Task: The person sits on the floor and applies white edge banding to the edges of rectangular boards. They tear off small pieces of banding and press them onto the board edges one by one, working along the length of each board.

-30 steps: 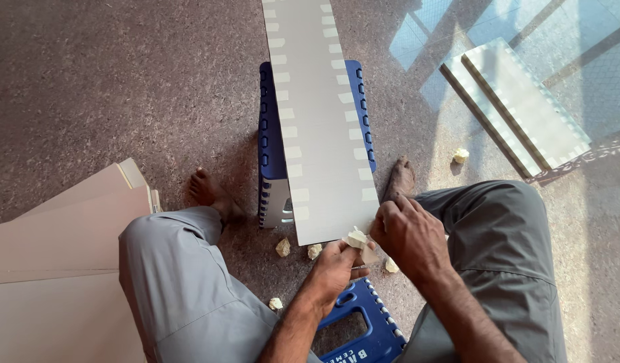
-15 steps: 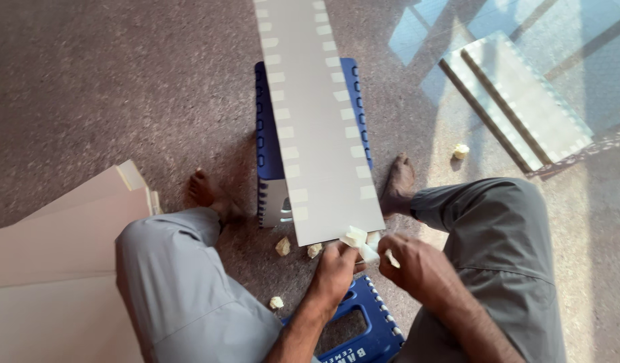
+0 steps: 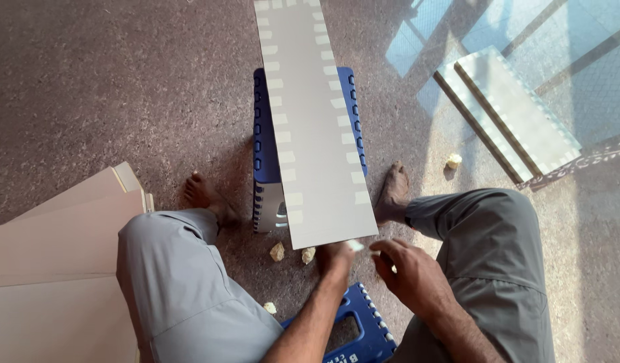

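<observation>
A long grey panel (image 3: 317, 134) with pale tape strips along both long edges lies across a blue plastic stool (image 3: 264, 154). My left hand (image 3: 337, 261) is at the panel's near right corner, fingers pinched on a small pale piece of tape (image 3: 355, 246) at the edge. My right hand (image 3: 409, 272) hovers just right of it, off the panel, with fingers loosely apart and nothing in them. My knees in grey trousers frame both hands, and my bare feet rest on either side of the stool.
A second blue stool (image 3: 364, 333) is under me. Crumpled tape wads (image 3: 278, 252) lie on the speckled floor, one more (image 3: 453, 160) to the right. Beige boards (image 3: 48, 269) are stacked at left. Taped panels (image 3: 518, 117) lie at the upper right.
My right hand has drawn back from the panel's near corner toward me and to the right. My left hand stays at that corner. The panel has not moved.
</observation>
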